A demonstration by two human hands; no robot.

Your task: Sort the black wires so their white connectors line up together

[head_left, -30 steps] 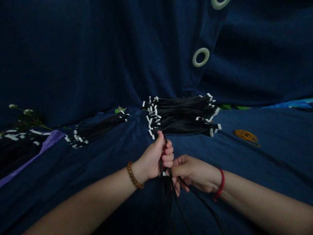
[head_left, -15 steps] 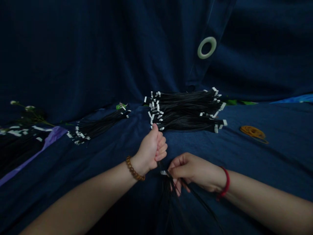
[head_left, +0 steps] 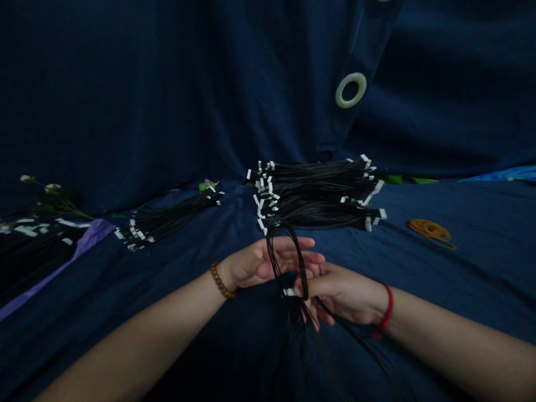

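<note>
Fingers (head_left: 309,242) of left hand (head_left: 251,263) unclenched, extended behind looped black wires (head_left: 303,272); right hand (head_left: 341,293) pinching them.

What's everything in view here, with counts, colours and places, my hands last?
Looped cables: several, black, lower centre
Connector: one, white, at loop's bottom
Cable stack: one, black, white-ended, centre
Small bundle: one, black, white-ended, left of stack
Edge cables: uncountable, black, white-ended, far left
Strip: one, purple, beside edge cables
Flowers: two, white, far left
Leaves: few, green, behind stack
Band coil: one, amber, right
Blue piece: one, blue, right edge
Rings: two, pale, on curtain, one cropped
Cloth: one, dark blue, underneath
Curtain: one, dark blue, background
Bracelets: two, brown and red, at wrists
Left hand: one, bare, fingers outstretched behind loop
Right hand: one, bare, pinching looped cables
</note>
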